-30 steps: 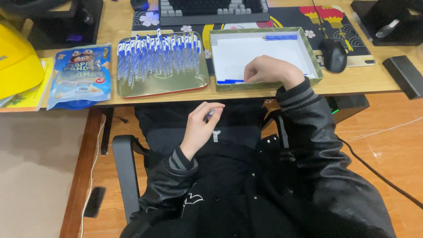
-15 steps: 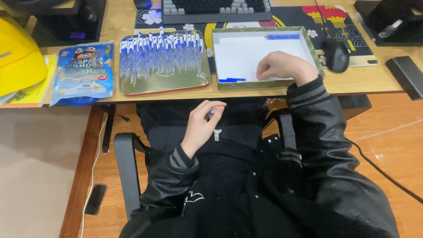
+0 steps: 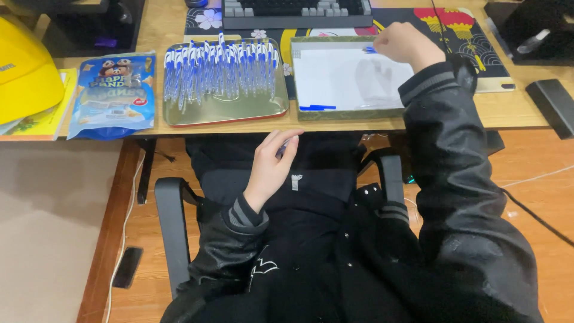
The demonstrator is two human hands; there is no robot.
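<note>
Pen in my left hand: I hold a small blue-and-white pen [image 3: 282,148] in front of my lap, just below the desk edge; only a short bit of it shows between my thumb and fingers.
My left hand [image 3: 270,169]: curled around that pen, thumb up, fingers folded loosely over it, resting above my black jacket.
My right hand [image 3: 402,45]: stretched out over the far right corner of the white-lined tray [image 3: 311,52], fingers bunched together at a blue pen piece [image 3: 369,50] lying there; I cannot tell whether I am pinching it or only touching it.
White-lined tray: a shallow rectangular tin with a white sheet inside, sitting on the desk straight ahead of me; another blue pen piece [image 3: 318,107] lies along its near left edge.
Tray of pens: just left of it, a golden metal tray [image 3: 239,110] holds a long row of blue-and-white pens [image 3: 218,67], packed side by side and leaning across its back half.
Snack bag: a blue snack bag [image 3: 112,96] lies flat on the desk, left of the pen tray.
Yellow hard hat [image 3: 24,66]: at the far left edge of the desk.
Keyboard [image 3: 296,11]: behind both trays, on a patterned desk mat [image 3: 472,36].
Desk [image 3: 454,116]: light wood, its front edge running right above my knees.
</note>
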